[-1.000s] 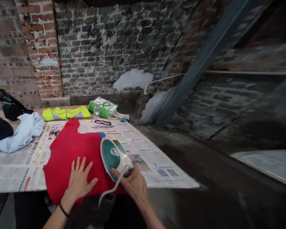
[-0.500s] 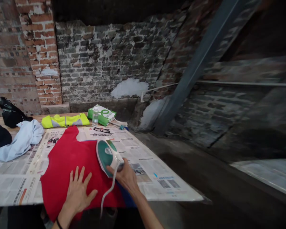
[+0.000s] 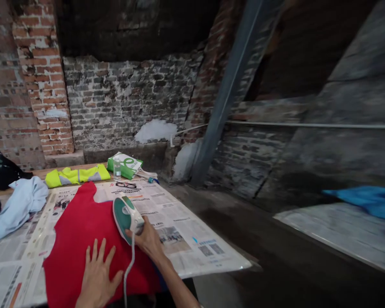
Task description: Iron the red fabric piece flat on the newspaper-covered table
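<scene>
A red piece of fabric (image 3: pixel 80 226), cut like a garment panel, lies on the newspaper-covered table (image 3: pixel 176 218) and hangs over its near edge. Fingers spread, my left hand (image 3: pixel 99 273) rests flat on the lower part of the red fabric. My right hand (image 3: pixel 147 237) is closed round the handle of a green and white clothes iron (image 3: pixel 123 216). The iron sits at the fabric's right edge, its tip toward the far side, and its white cord trails down between my hands. A little blue cloth shows beneath the red at the lower right.
At the back stand a folded yellow reflective vest (image 3: pixel 78 174), a clear bottle (image 3: pixel 116 169) and a green-white bag (image 3: pixel 128 164). Eyeglasses (image 3: pixel 126 185) lie before them. Light blue cloth (image 3: pixel 21 205) and a black bag (image 3: pixel 1 169) are left. Another table (image 3: pixel 333 226) carries blue material (image 3: pixel 368 201).
The view has swung right and slightly up, bringing more of the right-hand table into sight. Against the fabric, the iron and both hands stay in nearly the same places.
</scene>
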A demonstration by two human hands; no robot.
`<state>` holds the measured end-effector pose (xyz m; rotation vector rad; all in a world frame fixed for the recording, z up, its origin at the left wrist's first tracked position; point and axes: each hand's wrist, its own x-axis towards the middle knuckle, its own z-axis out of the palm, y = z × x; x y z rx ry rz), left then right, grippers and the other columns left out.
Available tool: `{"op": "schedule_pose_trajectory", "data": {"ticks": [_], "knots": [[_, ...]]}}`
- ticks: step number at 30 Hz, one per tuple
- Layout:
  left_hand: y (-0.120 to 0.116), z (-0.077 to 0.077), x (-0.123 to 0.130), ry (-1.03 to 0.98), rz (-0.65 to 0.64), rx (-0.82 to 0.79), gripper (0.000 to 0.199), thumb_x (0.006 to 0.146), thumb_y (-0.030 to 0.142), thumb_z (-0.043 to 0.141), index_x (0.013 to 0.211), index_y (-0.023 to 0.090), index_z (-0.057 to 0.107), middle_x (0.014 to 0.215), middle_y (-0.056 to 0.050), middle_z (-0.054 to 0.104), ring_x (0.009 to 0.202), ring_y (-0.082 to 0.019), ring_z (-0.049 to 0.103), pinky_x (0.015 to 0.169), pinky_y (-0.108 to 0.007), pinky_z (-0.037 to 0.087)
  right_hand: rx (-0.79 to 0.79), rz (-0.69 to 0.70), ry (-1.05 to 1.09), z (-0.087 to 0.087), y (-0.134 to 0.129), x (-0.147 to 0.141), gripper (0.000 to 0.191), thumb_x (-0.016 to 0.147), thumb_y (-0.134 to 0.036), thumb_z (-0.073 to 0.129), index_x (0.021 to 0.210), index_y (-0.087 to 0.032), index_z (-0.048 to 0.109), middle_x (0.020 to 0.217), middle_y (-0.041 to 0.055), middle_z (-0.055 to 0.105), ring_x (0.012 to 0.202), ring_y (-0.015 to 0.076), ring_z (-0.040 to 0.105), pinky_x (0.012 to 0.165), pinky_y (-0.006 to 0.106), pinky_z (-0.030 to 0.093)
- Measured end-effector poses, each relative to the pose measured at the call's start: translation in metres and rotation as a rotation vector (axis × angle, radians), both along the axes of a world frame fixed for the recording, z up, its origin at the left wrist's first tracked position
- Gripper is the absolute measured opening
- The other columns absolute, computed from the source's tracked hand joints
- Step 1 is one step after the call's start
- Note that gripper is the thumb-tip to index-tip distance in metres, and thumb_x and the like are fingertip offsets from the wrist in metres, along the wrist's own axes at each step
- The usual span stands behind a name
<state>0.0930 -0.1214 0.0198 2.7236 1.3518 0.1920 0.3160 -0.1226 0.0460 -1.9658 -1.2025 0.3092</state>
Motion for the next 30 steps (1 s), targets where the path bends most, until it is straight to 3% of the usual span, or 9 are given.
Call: {"op": "schedule_pose_trajectory", "data": {"ticks": [3,6,10,14,17,23,30], "knots": [[0.002,0.001,0.001,0.021,0.010,0.003,0.062,0.096,0.049,0.053,0.155,0.032,0.043,0.168,-0.009,0.025,0.155,-0.040,0.018,0.122,-0.065,0.022,-0.021,-0.020,-0.020,0.016,0.037,-0.006,0.051,0.072,-0.039,0.073,0.115,-0.014,0.059,0.103,0.0132,0.073,0.097,0.0296,0.070,0.082,0.034,0.052],[0.003,0.002,0.002,0.036,0.023,-0.008,0.062,0.096,0.049,0.052,0.155,0.031,0.042,0.168,-0.008,0.024,0.156,-0.038,0.017,0.124,-0.063,0.020,0.002,-0.037,-0.029,0.014,0.036,-0.012,0.054,0.070,-0.038,0.074,0.117,-0.014,0.060,0.106,0.0136,0.073,0.104,0.0306,0.069,0.088,0.035,0.051],[0.003,0.002,0.002,0.027,0.031,-0.015,0.062,0.096,0.050,0.052,0.155,0.032,0.043,0.168,-0.008,0.023,0.156,-0.038,0.016,0.124,-0.063,0.019,0.100,-0.050,-0.021,-0.017,-0.017,-0.016,0.063,0.067,-0.039,0.073,0.124,-0.014,0.062,0.111,0.0150,0.074,0.110,0.0324,0.069,0.092,0.037,0.053],[0.003,0.001,0.002,0.021,0.026,-0.033,0.063,0.097,0.054,0.049,0.155,0.030,0.042,0.168,-0.009,0.023,0.156,-0.038,0.016,0.124,-0.063,0.019,0.232,-0.065,0.023,-0.052,-0.076,-0.015,0.073,0.068,-0.044,0.070,0.134,-0.016,0.058,0.130,0.0168,0.069,0.122,0.0340,0.065,0.101,0.040,0.052],[0.004,0.001,0.002,0.022,0.025,-0.030,0.063,0.098,0.056,0.046,0.156,0.030,0.042,0.168,-0.008,0.023,0.156,-0.038,0.015,0.124,-0.063,0.019,0.260,-0.090,0.047,-0.062,-0.093,-0.015,0.079,0.067,-0.047,0.070,0.138,-0.016,0.056,0.134,0.0165,0.067,0.126,0.0343,0.063,0.106,0.041,0.051],[0.007,-0.004,0.003,0.024,0.027,-0.022,0.063,0.096,0.053,0.052,0.155,0.030,0.043,0.167,-0.010,0.024,0.155,-0.039,0.018,0.123,-0.065,0.021,0.251,-0.082,0.037,-0.049,-0.062,-0.014,0.069,0.067,-0.047,0.068,0.128,-0.015,0.061,0.123,0.0175,0.072,0.117,0.0347,0.067,0.099,0.041,0.053],[0.007,0.003,0.006,0.056,0.050,-0.032,0.062,0.096,0.046,0.051,0.155,0.029,0.044,0.167,-0.009,0.024,0.155,-0.039,0.017,0.123,-0.064,0.019,0.167,-0.048,-0.025,-0.007,-0.001,-0.011,0.052,0.066,-0.041,0.071,0.112,-0.018,0.065,0.097,0.0114,0.075,0.097,0.0313,0.071,0.081,0.035,0.054]]}}
